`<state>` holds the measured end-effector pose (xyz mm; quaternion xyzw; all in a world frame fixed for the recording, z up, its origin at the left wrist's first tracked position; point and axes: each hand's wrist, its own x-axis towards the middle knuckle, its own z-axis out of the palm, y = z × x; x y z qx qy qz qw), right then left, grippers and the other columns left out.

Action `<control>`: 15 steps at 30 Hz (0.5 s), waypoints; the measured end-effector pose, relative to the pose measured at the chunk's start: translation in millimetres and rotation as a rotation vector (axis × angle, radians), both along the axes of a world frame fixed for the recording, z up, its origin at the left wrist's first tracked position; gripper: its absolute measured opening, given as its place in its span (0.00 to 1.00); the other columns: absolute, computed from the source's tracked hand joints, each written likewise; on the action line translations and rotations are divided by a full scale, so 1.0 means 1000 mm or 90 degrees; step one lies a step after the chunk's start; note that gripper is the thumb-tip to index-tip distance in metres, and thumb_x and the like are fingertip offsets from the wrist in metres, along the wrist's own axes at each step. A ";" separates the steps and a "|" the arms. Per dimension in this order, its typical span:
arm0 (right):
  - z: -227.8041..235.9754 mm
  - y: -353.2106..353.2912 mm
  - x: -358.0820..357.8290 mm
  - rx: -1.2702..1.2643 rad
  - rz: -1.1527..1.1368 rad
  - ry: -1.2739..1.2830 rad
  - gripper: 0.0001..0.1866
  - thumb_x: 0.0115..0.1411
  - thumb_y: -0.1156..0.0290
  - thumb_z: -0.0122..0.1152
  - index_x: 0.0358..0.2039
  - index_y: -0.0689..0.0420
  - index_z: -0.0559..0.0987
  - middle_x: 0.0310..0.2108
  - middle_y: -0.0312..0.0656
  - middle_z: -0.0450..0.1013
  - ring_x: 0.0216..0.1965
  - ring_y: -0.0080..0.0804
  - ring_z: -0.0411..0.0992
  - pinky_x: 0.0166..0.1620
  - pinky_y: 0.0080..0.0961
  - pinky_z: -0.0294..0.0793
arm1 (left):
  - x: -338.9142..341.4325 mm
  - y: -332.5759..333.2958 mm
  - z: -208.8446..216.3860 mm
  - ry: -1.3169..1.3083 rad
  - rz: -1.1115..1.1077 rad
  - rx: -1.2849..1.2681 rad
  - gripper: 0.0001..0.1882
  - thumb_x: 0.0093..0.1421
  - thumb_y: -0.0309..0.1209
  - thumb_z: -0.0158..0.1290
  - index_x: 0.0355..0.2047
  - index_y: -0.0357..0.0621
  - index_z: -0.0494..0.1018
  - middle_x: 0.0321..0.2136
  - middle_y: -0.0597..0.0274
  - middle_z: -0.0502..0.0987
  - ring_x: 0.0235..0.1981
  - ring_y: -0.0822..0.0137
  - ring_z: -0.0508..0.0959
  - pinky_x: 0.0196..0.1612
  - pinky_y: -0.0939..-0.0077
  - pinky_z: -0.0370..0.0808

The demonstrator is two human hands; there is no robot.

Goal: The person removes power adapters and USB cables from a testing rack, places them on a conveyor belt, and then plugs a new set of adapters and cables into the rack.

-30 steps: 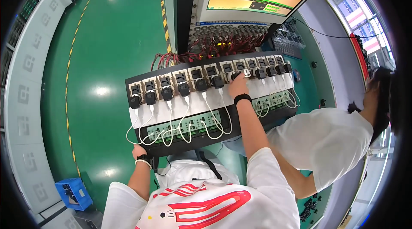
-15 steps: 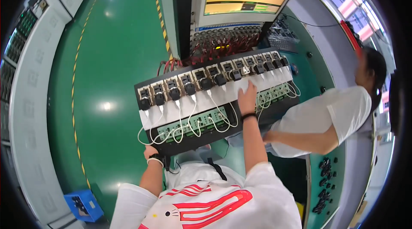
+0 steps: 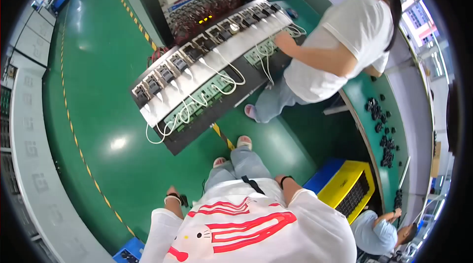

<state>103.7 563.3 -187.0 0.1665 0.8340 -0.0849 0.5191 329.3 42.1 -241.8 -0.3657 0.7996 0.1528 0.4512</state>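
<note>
Technician: Head view. State the hand positions.

Inspector: The bare left hand (image 3: 171, 191), below a dark wristband, hangs beside the white printed shirt (image 3: 236, 233). The bare right hand (image 3: 280, 177), mostly hidden, hangs at the opposite side.

Technician: State of each grip?

Inspector: Cannot tell for either; the fingers are not legible.

Technician: Locate the workpiece relative to the grip.

Inspector: The long black rectangular test panel (image 3: 189, 137) lies ahead of both hands, well apart from them, slanting upward to the right. Black block-shaped plug adapters (image 3: 178, 64) sit in its socket row. White flexible cables (image 3: 241, 73) loop from them toward the green circuit boards (image 3: 199, 101) along the near side.

Technician: Other contact?

Inspector: A white-shirted co-worker's hand (image 3: 284, 41) is at the panel's right end; whether it touches cannot be told.
</note>
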 end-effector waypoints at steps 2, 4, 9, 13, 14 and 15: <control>-0.031 0.061 0.008 -0.032 0.118 -0.009 0.16 0.55 0.61 0.47 0.33 0.56 0.80 0.37 0.52 0.75 0.41 0.45 0.74 0.44 0.39 0.71 | 0.006 0.036 -0.008 -0.060 -0.322 0.118 0.15 0.52 0.36 0.54 0.38 0.42 0.75 0.39 0.44 0.76 0.43 0.49 0.76 0.43 0.59 0.75; -0.023 0.042 -0.001 -0.061 -0.012 0.348 0.16 0.56 0.59 0.48 0.29 0.57 0.79 0.30 0.51 0.76 0.33 0.45 0.75 0.38 0.40 0.72 | 0.053 0.053 -0.015 -0.037 -0.282 0.120 0.13 0.52 0.35 0.53 0.37 0.42 0.75 0.39 0.46 0.76 0.40 0.49 0.77 0.41 0.59 0.75; -0.019 0.040 -0.001 -0.252 -0.080 0.322 0.17 0.55 0.57 0.49 0.37 0.55 0.78 0.35 0.49 0.75 0.39 0.48 0.73 0.43 0.37 0.72 | -0.010 0.121 0.043 0.139 0.164 0.236 0.10 0.52 0.32 0.50 0.32 0.41 0.74 0.32 0.46 0.77 0.28 0.48 0.77 0.30 0.57 0.75; 0.024 0.043 0.018 -0.412 0.153 0.225 0.16 0.54 0.58 0.50 0.39 0.50 0.78 0.38 0.46 0.75 0.41 0.45 0.73 0.45 0.36 0.71 | -0.076 0.128 0.023 -0.062 -0.430 0.050 0.19 0.55 0.44 0.46 0.39 0.44 0.77 0.44 0.43 0.73 0.45 0.50 0.76 0.45 0.60 0.73; 0.028 0.063 0.021 -0.398 0.179 0.192 0.17 0.53 0.59 0.52 0.41 0.50 0.77 0.40 0.46 0.75 0.42 0.44 0.72 0.47 0.35 0.70 | -0.095 0.134 0.017 0.001 -0.500 -0.009 0.18 0.55 0.42 0.46 0.37 0.42 0.76 0.38 0.45 0.77 0.40 0.51 0.78 0.42 0.61 0.75; 0.033 0.090 0.024 -0.359 0.195 0.184 0.17 0.53 0.60 0.51 0.41 0.50 0.77 0.39 0.46 0.75 0.43 0.45 0.72 0.47 0.36 0.70 | -0.095 0.148 0.011 0.013 -0.535 -0.015 0.18 0.55 0.42 0.46 0.37 0.42 0.76 0.38 0.45 0.77 0.40 0.51 0.78 0.42 0.61 0.75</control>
